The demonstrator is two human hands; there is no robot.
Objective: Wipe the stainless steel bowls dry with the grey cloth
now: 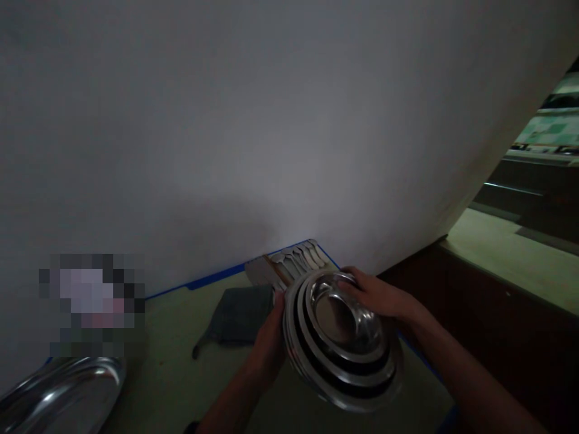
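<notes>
A nested stack of shiny metal bowls (pixel 335 310) is held tilted above the table, the smallest one innermost. My left hand (pixel 271 337) grips the stack's left rim, its fingers mostly hidden behind the metal. On the upper right side, my right hand (pixel 375 292) is closed over the rim of the inner bowl, fingers reaching inside. Just left of the bowls lies a folded dark grey-green cloth (pixel 242 313). Behind them, several metal spoons (pixel 305 256) lie in a row, beside a cleaver-like flat blade (pixel 262 271).
The pale green table (pixel 176 337) has blue edging and stands against a grey wall (pixel 253 132). A large metal tray (pixel 76 392) sits at the lower left, near a blurred-out patch. Dark red floor (pixel 474 319) shows to the right, with a doorway beyond.
</notes>
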